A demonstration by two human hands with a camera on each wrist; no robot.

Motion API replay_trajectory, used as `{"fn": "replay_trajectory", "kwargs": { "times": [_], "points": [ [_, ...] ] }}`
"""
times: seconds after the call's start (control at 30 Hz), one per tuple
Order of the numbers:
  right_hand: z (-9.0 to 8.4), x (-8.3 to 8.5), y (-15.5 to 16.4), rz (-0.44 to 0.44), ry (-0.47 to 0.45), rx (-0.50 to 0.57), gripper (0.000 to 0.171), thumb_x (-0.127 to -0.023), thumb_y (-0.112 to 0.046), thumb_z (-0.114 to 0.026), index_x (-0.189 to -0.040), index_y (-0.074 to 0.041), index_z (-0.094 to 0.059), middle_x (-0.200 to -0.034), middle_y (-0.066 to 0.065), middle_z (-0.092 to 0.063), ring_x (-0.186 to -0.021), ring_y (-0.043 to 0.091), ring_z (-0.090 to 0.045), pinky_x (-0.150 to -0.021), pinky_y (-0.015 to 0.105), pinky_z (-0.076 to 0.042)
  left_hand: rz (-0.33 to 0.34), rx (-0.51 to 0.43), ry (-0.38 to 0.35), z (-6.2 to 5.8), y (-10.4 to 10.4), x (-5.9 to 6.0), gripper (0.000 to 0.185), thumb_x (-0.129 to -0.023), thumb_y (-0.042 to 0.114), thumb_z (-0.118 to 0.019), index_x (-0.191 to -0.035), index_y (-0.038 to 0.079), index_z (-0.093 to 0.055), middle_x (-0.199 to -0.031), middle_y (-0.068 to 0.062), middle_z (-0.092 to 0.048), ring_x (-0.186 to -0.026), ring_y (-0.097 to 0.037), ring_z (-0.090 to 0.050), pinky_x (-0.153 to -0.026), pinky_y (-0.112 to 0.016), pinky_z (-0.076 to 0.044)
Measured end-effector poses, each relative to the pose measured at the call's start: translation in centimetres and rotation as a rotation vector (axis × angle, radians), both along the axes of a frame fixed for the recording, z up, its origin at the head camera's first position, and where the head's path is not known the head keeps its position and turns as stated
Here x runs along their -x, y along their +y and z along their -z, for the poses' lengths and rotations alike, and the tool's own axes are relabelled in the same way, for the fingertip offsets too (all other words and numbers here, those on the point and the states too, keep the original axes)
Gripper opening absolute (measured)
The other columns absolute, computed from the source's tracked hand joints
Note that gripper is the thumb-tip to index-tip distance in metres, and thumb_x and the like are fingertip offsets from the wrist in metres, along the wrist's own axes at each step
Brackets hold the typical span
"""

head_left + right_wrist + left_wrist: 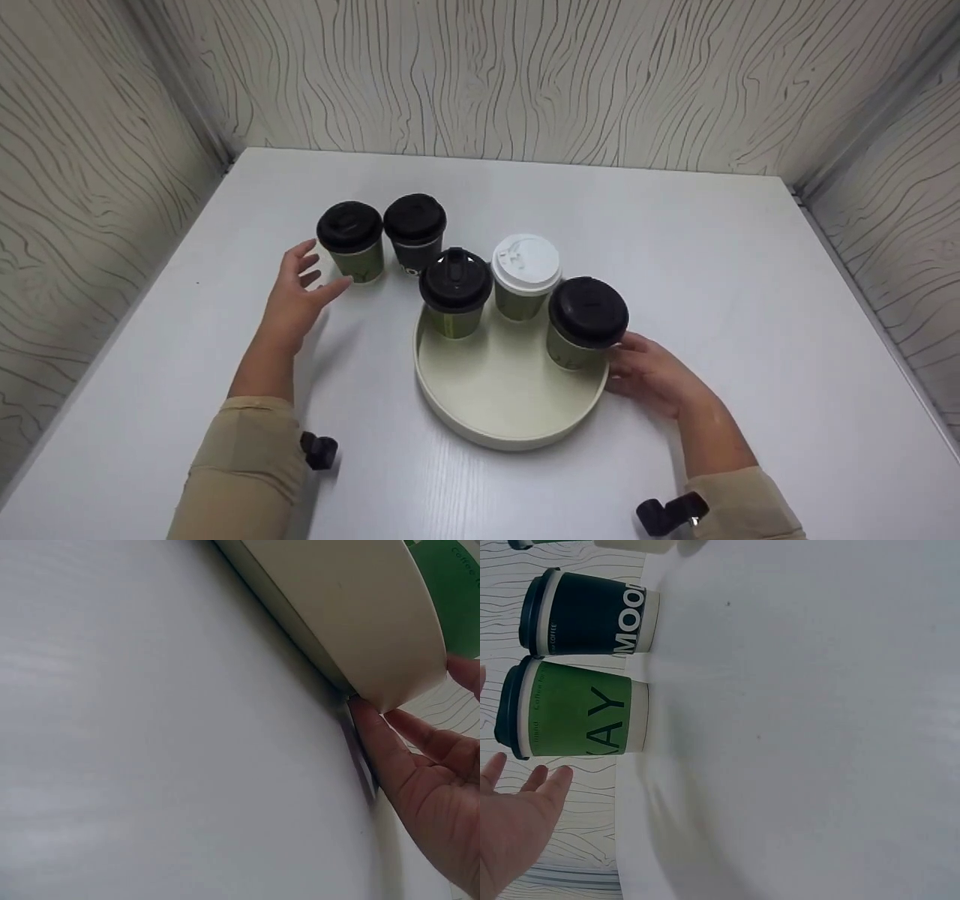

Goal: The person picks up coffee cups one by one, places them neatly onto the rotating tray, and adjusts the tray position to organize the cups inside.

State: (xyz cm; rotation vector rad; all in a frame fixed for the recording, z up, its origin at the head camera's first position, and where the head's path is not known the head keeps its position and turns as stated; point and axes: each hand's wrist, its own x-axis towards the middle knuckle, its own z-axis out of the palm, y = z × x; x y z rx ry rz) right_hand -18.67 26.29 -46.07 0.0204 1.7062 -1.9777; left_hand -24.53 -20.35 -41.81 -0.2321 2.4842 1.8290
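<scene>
My left hand (292,300) is spread beside a green paper coffee cup (358,262) with a black lid, its thumb near the cup's base. In the left wrist view, a small gap separates the visible fingertips from this cup (581,709). Close by stands a dark paper cup (417,251), also black-lidded. My right hand (656,375) holds the edge of a round cream tray (502,405); in the right wrist view one digit presses low on the tray's wall (352,615). On the tray stand two green black-lidded cups (456,322) and a white-lidded one (523,300).
The white table (712,247) carries the tray and the cups. Walls with a wood-grain pattern (465,82) enclose its back and sides. A black device sits at each sleeve (240,450).
</scene>
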Motion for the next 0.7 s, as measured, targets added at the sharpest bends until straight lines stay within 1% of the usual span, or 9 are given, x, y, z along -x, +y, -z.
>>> {"fn": "replay_trajectory", "kwargs": {
  "times": [0.13, 0.27, 0.33, 0.5, 0.7],
  "points": [
    [0.0, -0.3, 0.0, 0.006, 0.006, -0.024, 0.044, -0.090, -0.010, -0.054, -0.131, -0.002, -0.040, -0.110, 0.008, -0.057, -0.092, 0.023, -0.060, -0.087, 0.039, -0.048, -0.035, -0.011, 0.001, 0.0, -0.2, 0.6, 0.091, -0.078, 0.032, -0.072, -0.146, 0.023, -0.012, -0.149, -0.011, -0.018, -0.135, -0.027, -0.023, -0.105, -0.043, -0.029],
    [0.1, -0.6, 0.0, 0.021, 0.006, -0.023, 0.044, -0.091, -0.010, -0.054, -0.132, -0.002, -0.039, -0.111, 0.009, -0.055, -0.094, 0.024, -0.060, -0.087, 0.040, -0.048, -0.059, -0.011, 0.011, -0.1, -0.2, 1.5, 0.093, -0.076, 0.034, -0.073, -0.146, 0.024, -0.013, -0.150, -0.010, -0.019, -0.135, -0.026, -0.023, -0.106, -0.042, -0.028],
    [0.1, -0.7, 0.0, 0.026, 0.010, -0.014, 0.044, -0.091, -0.011, -0.053, -0.132, -0.002, -0.038, -0.112, 0.009, -0.054, -0.095, 0.024, -0.059, -0.087, 0.039, -0.048, -0.065, -0.005, 0.016, -0.2, -0.1, 1.9, 0.093, -0.076, 0.035, -0.074, -0.146, 0.025, -0.013, -0.150, -0.009, -0.018, -0.136, -0.025, -0.022, -0.106, -0.041, -0.028],
    [0.3, -1.0, -0.1, 0.026, 0.018, 0.008, 0.046, -0.092, -0.011, -0.053, -0.134, -0.002, -0.036, -0.114, 0.009, -0.053, -0.099, 0.023, -0.059, -0.089, 0.040, -0.047, -0.076, 0.007, 0.054, -0.3, -0.1, 2.9, 0.094, -0.075, 0.035, -0.075, -0.146, 0.024, -0.014, -0.150, -0.009, -0.017, -0.136, -0.026, -0.022, -0.108, -0.039, -0.025],
    [0.3, -1.3, -0.3, 0.038, 0.019, 0.007, 0.051, -0.092, -0.011, -0.053, -0.136, -0.001, -0.032, -0.114, 0.009, -0.053, -0.100, 0.023, -0.058, -0.090, 0.041, -0.046, -0.089, 0.005, 0.084, -0.2, -0.1, 3.7, 0.096, -0.073, 0.036, -0.076, -0.146, 0.024, -0.014, -0.151, -0.007, -0.014, -0.136, -0.027, -0.020, -0.109, -0.039, -0.023]
  ]
}}
